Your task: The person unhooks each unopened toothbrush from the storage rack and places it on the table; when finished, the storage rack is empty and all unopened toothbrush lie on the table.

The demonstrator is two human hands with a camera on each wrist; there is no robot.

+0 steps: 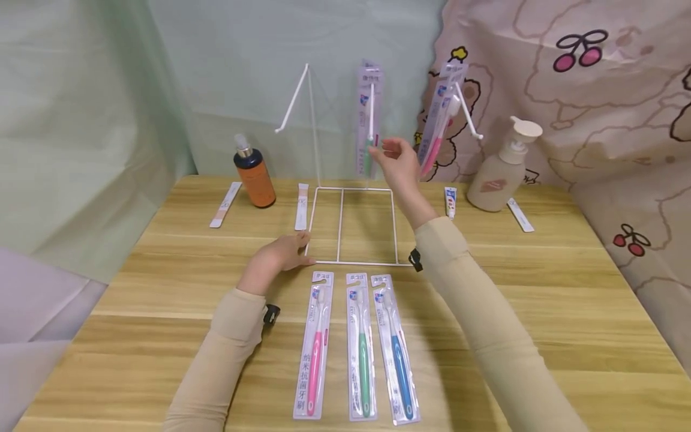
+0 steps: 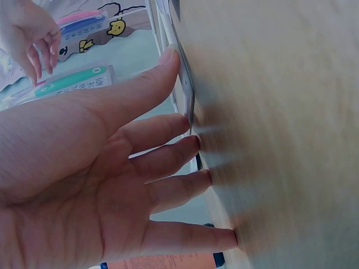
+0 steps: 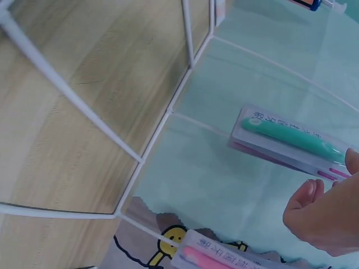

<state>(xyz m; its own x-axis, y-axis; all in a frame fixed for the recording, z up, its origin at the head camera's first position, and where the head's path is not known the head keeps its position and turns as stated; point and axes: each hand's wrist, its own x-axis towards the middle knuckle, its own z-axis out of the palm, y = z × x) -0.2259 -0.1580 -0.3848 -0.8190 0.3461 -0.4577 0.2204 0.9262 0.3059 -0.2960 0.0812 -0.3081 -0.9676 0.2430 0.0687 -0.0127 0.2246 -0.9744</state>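
Note:
My left hand (image 1: 281, 255) rests at the near left corner of the white wire display rack (image 1: 367, 263). In the left wrist view its fingers (image 2: 168, 188) are spread, with fingertips on the wooden table and the thumb against the rack's base. My right hand (image 1: 402, 165) is raised by the tip of the rack's middle hook (image 1: 371, 111), fingers loosely bent. Just behind it, a packaged green toothbrush (image 3: 291, 137) hangs on that hook, with more packaging behind. A packaged pink toothbrush (image 1: 438, 129) hangs on the right hook; the left hook (image 1: 291, 99) is bare.
In front of the rack lie packaged pink (image 1: 315, 354), green (image 1: 361, 354) and blue (image 1: 396, 354) toothbrushes. An orange spray bottle (image 1: 255, 180) stands left. To the right are a toothpaste tube (image 1: 450, 201) and a pump bottle (image 1: 495, 177). Several narrow sachets (image 1: 302, 207) lie around.

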